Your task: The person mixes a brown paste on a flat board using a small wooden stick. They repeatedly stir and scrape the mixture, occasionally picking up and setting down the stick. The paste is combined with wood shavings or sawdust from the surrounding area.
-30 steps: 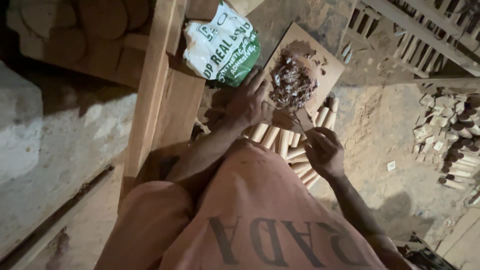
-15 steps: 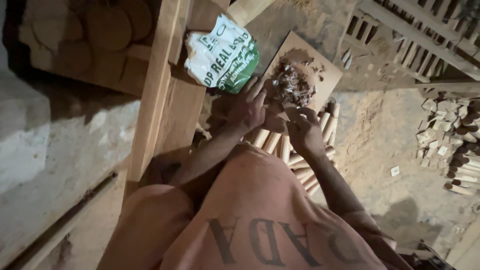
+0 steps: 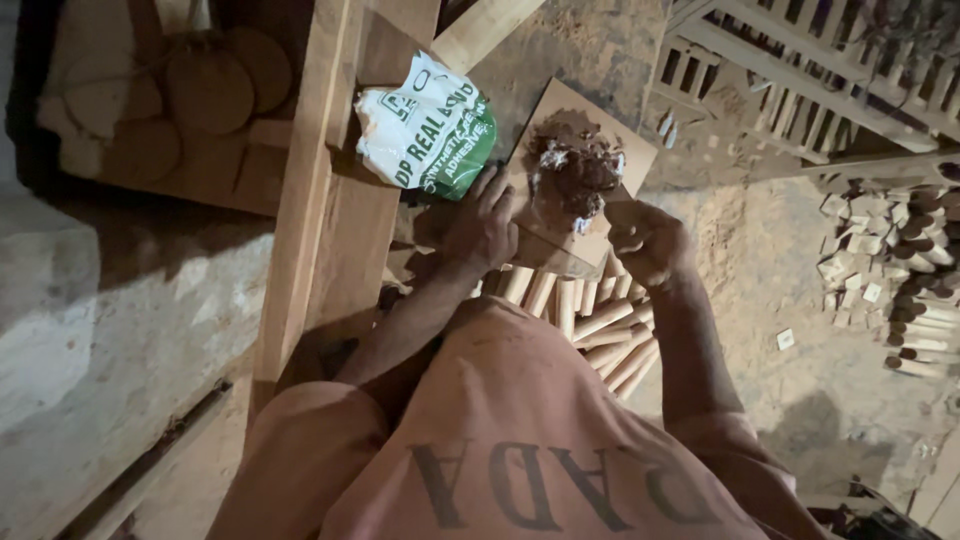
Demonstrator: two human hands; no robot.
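Two hands at one board [image 3: 560,110] of brown paste [image 3: 575,172]: left hand [image 3: 480,225] clasps its near edge, right hand [image 3: 650,240], shifted since a second ago from the mound to the board's right edge, clenched, contents unseen; dowels [image 3: 590,315] below, bag [image 3: 430,130] beside.

The right hand [image 3: 648,240] curls over whatever its fingers [image 3: 628,238] pinch, so that stays hidden. The pale wooden dowels [image 3: 600,325] run under the flat brown board [image 3: 560,245]; the brownish lump [image 3: 572,172] is perhaps paste.
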